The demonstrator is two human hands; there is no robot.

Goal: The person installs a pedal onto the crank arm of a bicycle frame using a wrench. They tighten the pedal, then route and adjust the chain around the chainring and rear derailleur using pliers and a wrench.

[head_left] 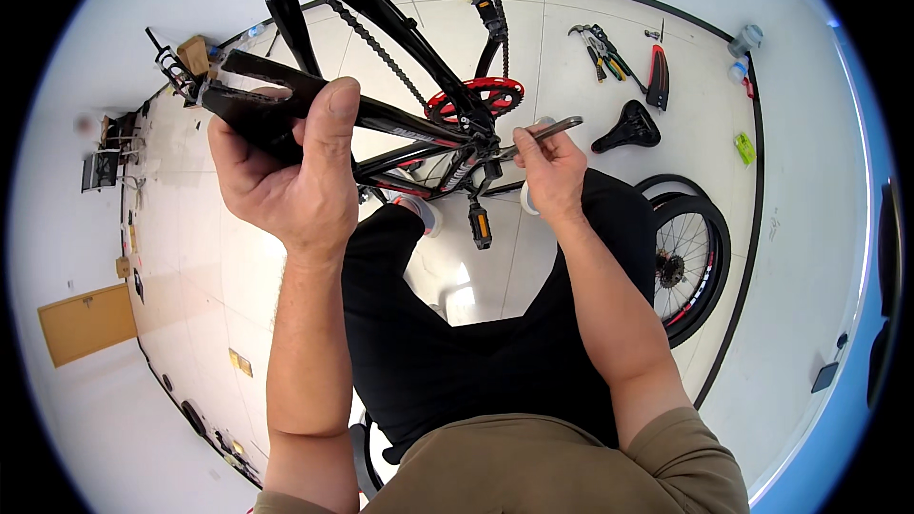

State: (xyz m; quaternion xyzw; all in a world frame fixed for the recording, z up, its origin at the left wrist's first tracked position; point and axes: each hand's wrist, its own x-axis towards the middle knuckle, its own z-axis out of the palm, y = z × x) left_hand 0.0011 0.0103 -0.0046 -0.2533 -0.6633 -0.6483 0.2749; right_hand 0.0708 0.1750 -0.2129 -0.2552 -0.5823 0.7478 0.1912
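Note:
A black bicycle frame (405, 124) stands tilted in front of me, with a red chainring (486, 93), a hanging chain (367, 33) and pedals with orange reflectors, one being the lower pedal (479, 224). My left hand (305, 181) is closed around a flat, black, forked end of the frame (257, 114), thumb up along its side. In my right hand (554, 171) is a metal wrench (564, 126), pinched between thumb and fingers. Its far end reaches the crank area beside the chainring; the exact contact is hidden.
To the right on the pale tiled floor lie a black saddle (628, 128), a hammer and pliers (600, 52), and a red-black mudguard-like piece (658, 76). Spoked wheels (687, 262) lie beside my right leg. Boxes and small parts line the left wall, near a yellow panel (88, 324).

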